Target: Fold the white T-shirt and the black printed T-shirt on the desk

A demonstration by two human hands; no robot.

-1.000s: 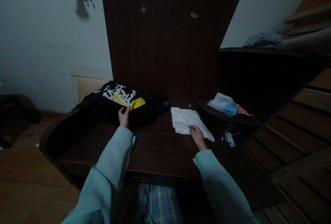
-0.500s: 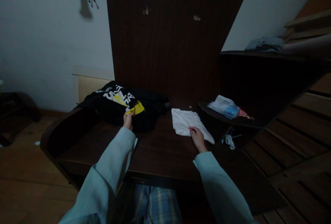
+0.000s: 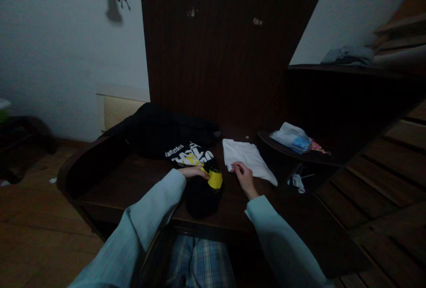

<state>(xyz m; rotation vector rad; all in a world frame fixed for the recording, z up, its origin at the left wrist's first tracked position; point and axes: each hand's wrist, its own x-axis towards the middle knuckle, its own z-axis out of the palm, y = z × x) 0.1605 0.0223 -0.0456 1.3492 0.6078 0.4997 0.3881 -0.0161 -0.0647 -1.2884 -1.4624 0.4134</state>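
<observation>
While the left hand grasps a soft black garment by its yellow-printed patch, the cloth bunches into a rounded, drooping fold near the front of the desk. Boldly lettered in white, the garment crumples just beyond those fingers, and a matt dark heap spreads behind it before the tall brown panel (whether it is all one piece, I can't make out in this gloom). The right hand is at the near left corner of a white cloth, which lies folded flat and faintly wrinkled on the desk; thumb and fingertips are drawn together, but I cannot tell whether they pinch the fabric. Both sleeves are pale blue-green and loose at the cuff, and plaid fabric shows below the desk's edge. Off to the right, a crinkled clear plastic bag with something blue in it rests on a curved shelf, beside a knobbly pink-and-yellow item; a crumpled whitish scrap sits lower down.
</observation>
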